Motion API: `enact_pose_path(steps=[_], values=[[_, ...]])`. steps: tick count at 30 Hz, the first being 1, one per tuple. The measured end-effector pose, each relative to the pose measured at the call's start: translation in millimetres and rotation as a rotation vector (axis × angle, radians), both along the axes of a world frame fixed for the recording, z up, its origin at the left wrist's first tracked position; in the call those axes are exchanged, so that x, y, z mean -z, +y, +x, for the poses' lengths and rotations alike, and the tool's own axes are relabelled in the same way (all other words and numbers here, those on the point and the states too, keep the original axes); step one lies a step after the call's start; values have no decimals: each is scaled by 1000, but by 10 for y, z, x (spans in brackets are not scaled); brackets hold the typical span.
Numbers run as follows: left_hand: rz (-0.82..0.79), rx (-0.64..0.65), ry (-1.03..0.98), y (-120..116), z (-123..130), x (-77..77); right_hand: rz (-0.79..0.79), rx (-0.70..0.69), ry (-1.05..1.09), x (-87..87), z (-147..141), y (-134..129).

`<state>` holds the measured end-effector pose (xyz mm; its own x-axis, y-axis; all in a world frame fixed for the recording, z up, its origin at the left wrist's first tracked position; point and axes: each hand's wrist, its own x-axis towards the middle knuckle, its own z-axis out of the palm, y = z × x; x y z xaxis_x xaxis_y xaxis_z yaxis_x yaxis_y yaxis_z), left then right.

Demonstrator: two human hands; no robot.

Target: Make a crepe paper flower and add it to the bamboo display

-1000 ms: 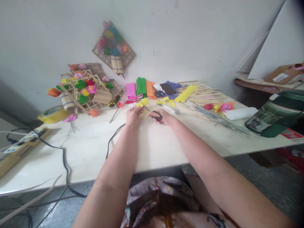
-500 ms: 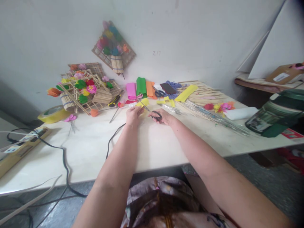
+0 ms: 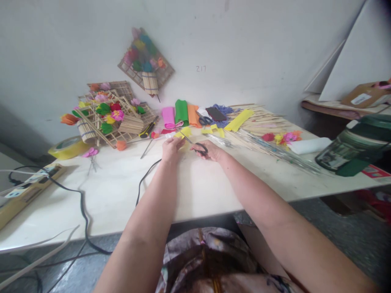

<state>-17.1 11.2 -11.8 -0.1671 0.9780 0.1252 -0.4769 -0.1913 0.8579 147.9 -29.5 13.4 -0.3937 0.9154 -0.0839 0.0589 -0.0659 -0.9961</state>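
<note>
My right hand (image 3: 212, 150) grips a pair of black-handled scissors (image 3: 200, 149), the blades pointing up and left toward my other hand. Close by, my left hand (image 3: 172, 148) is closed with its fingertips pinched on a small piece of yellow crepe paper (image 3: 185, 132). The blades lie across or beside that paper; I cannot tell whether they are cutting into it. Just beyond are yellow scraps (image 3: 214, 130) and a folded yellow strip (image 3: 240, 120).
Folded pink (image 3: 168, 117), green (image 3: 181, 113) and orange paper (image 3: 193, 115) lie at the back. Bamboo lattice pieces with paper flowers (image 3: 113, 116) are piled left, near yellow tape (image 3: 69, 147) and a power strip (image 3: 29, 189). Thin sticks (image 3: 265, 118) and a green bottle (image 3: 354, 144) are right.
</note>
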Motion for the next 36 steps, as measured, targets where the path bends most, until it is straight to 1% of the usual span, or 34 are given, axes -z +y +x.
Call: enact_pose_path(steps=[7,16,22,30,36], values=[[9,5,-12,16,-8,26,-8,-1,9,-14,11,-11],[-3,-8,1,4,0,8,46,-7,72,50,24,55],[-4,-5,-7,14,-1,17,52,10,77,48,5,53],[-15,-20,-9,0,3,4,75,39,29,73,-12,73],[-31,-27,0,10,-4,8,76,42,-15,40,-35,30]])
